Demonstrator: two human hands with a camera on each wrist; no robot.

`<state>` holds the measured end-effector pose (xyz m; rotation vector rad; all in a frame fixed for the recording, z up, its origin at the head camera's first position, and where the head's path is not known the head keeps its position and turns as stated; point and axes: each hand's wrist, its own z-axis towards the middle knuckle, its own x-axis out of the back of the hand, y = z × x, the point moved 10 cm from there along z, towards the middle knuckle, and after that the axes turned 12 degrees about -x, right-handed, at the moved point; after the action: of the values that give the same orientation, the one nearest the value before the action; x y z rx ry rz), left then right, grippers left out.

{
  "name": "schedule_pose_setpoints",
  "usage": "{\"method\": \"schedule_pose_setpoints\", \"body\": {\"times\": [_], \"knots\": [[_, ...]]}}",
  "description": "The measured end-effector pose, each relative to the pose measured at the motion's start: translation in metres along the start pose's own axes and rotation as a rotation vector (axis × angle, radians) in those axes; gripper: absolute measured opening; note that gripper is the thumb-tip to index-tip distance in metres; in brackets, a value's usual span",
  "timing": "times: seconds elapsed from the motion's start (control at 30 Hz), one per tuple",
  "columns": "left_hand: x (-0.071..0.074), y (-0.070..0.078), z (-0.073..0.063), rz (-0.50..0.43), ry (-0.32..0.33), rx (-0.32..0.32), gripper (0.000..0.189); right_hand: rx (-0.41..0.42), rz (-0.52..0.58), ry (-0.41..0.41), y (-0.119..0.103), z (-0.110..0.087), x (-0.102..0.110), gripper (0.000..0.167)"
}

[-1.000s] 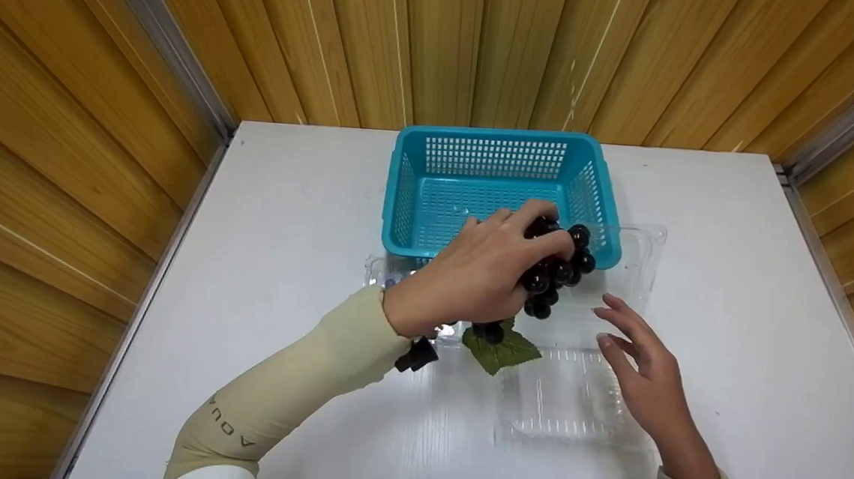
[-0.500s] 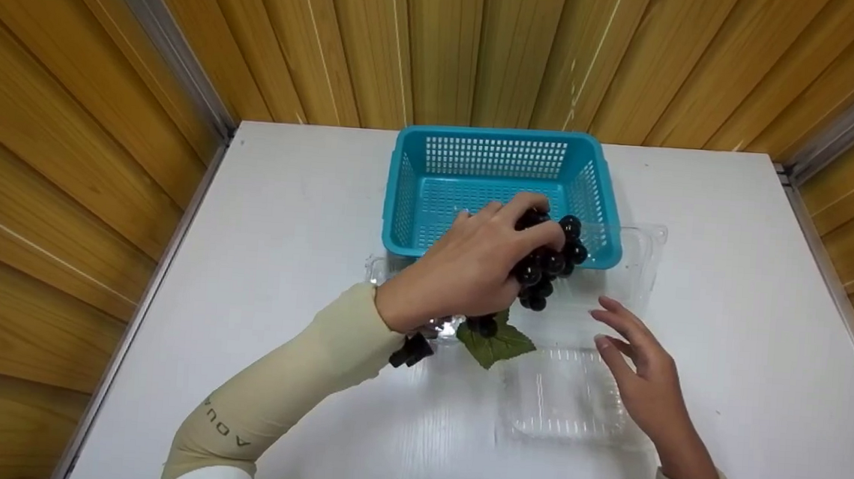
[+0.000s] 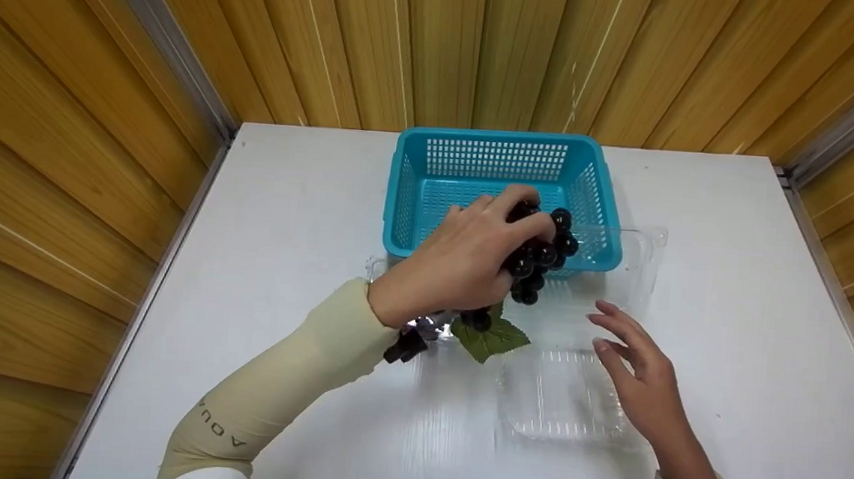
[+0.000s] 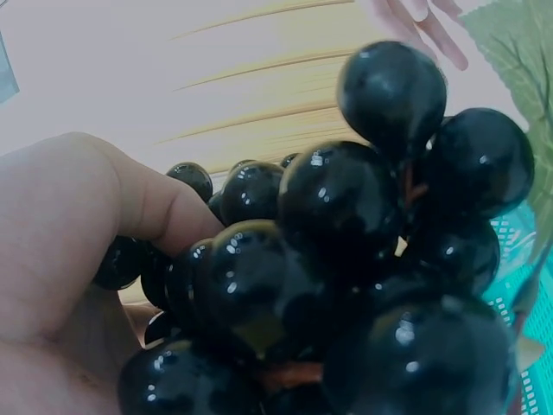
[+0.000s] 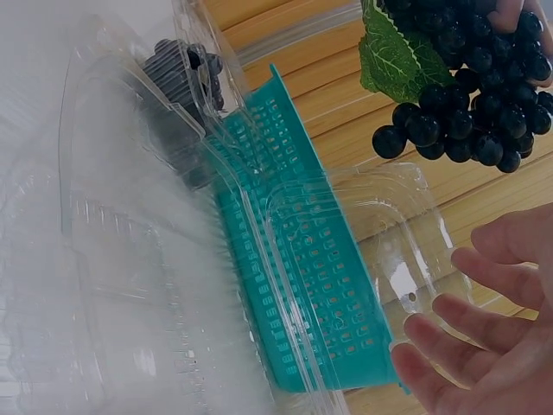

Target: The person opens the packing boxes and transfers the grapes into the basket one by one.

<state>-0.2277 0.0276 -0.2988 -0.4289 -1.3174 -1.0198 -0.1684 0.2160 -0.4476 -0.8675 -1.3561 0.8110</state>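
Note:
My left hand [image 3: 463, 253] grips a bunch of shiny black grapes [image 3: 545, 255], raised over the near side of the turquoise basket [image 3: 494, 136]. A green leaf [image 3: 491, 339] hangs from the bunch below the wrist. In the left wrist view, the thumb and palm close round the grapes [image 4: 341, 199]. To the right, my right hand [image 3: 639, 378] is held with loosely spread fingers, nothing between them. It hovers beside an open clear plastic clamshell box [image 3: 570, 400], whose raised lid [image 3: 638, 284] leans toward the basket. In the right wrist view, the bunch [image 5: 484, 95] hangs beyond those fingers.
A second clear plastic box [image 3: 376, 267] lies partly hidden under my left forearm, with dark round fruit [image 5: 181, 78] inside. The white table [image 3: 286, 207] ends at wood-patterned walls [image 3: 440, 52] behind and on both sides.
My left hand has drifted slightly left and toward the back with the grapes, its leaf moving along. The right hand has stayed almost in place.

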Motion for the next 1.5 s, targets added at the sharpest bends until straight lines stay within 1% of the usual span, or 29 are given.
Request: {"method": "schedule_pose_setpoints", "body": {"times": [0.27, 0.47, 0.57, 0.8, 1.1, 1.2, 1.5], "knots": [[0.003, -0.009, -0.001, 0.002, 0.009, 0.014, 0.046, -0.014, -0.003, -0.002, 0.001, 0.003, -0.007, 0.03], [0.003, -0.017, -0.004, -0.01, -0.001, 0.052, 0.046, -0.026, -0.025, -0.018, 0.002, 0.005, -0.014, 0.029], [0.004, -0.021, -0.005, -0.019, 0.006, 0.063, 0.045, -0.02, -0.011, -0.022, 0.002, 0.005, -0.016, 0.029], [0.012, -0.028, -0.006, -0.018, 0.051, 0.06, 0.041, 0.001, 0.012, -0.026, 0.002, 0.006, -0.021, 0.03], [0.023, -0.034, -0.009, -0.014, 0.108, 0.047, 0.044, -0.016, 0.019, -0.062, 0.003, 0.007, -0.032, 0.031], [0.026, -0.036, -0.01, -0.002, 0.117, 0.048, 0.045, -0.021, 0.018, -0.069, 0.003, 0.007, -0.035, 0.031], [0.037, -0.04, -0.012, 0.012, 0.174, 0.031, 0.044, -0.023, 0.022, -0.076, 0.002, 0.008, -0.039, 0.031]]}}
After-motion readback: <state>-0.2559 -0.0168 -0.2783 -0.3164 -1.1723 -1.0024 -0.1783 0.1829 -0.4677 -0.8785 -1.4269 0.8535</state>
